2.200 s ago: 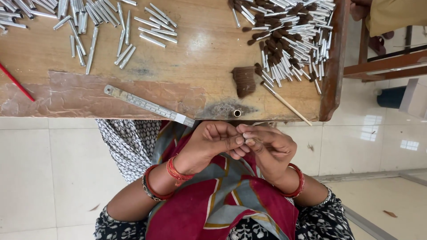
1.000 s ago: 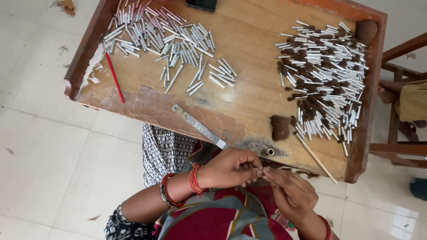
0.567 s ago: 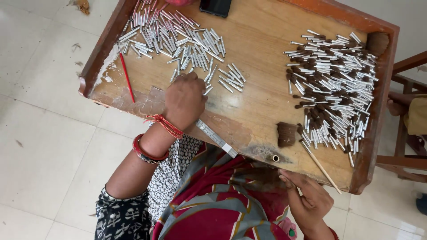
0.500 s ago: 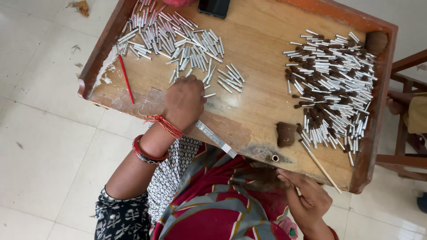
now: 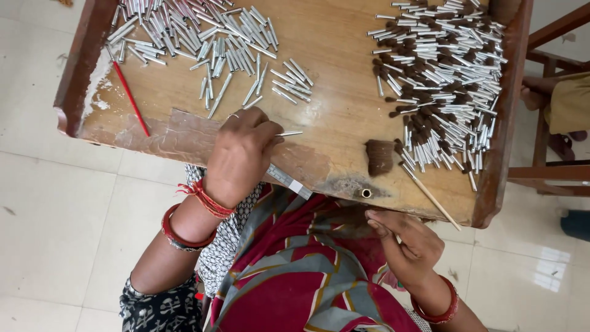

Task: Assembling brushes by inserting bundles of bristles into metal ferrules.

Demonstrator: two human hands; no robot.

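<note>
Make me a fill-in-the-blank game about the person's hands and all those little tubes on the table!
1. The left hand pinches one small silver ____ over the wooden table.
2. The thin stick lying near the table's left edge is ____.
3. The tubes piled on the right have ____ tips.
4. The right hand sits ____ the table edge, over the lap.

Missing words: tube; red; brown; below

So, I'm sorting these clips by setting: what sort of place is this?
Probably a small hand-assembly workshop: a worn wooden worktable carries a pile of plain silver tubes and a pile of brown-tipped tubes, on a pale tiled floor.
</note>
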